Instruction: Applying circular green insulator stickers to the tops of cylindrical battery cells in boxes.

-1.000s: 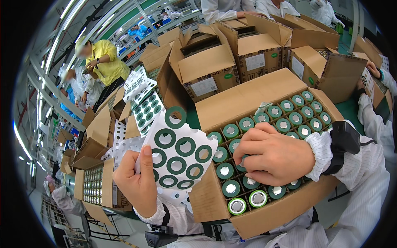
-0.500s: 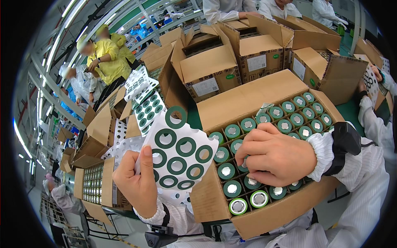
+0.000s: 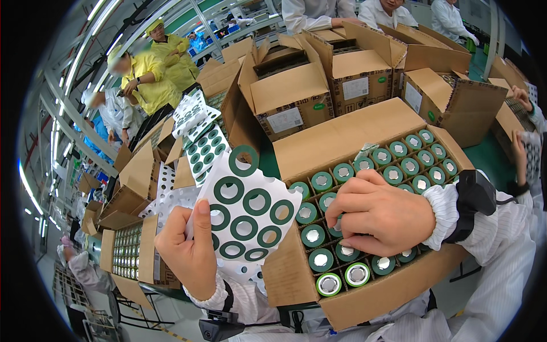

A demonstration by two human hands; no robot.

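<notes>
In my left hand (image 3: 191,242) a white sheet of dark green ring stickers (image 3: 244,228) is pinched between thumb and fingers. One ring stands partly off its top edge. My right hand (image 3: 387,214) lies over a cardboard box (image 3: 393,290) of cylindrical battery cells, fingers bent and drawn together. Its fingertips rest on a cell (image 3: 346,251) in the near rows; anything they hold is hidden. Most visible cells carry green rings around silver tops. Two cells in the near corner, such as this bright-rimmed cell (image 3: 329,284), show bare metal tops.
Open cardboard boxes (image 3: 293,100) stand behind. More ring sheets (image 3: 205,151) lie at the left, near another box of cells (image 3: 126,253). A co-worker's hand (image 3: 519,154) is at the far right. People in yellow (image 3: 145,80) and white clothing stand beyond.
My hands and the sheet stay almost still. At the far right the co-worker's hands and sheet have shifted. One person in yellow in the background has turned and straightened.
</notes>
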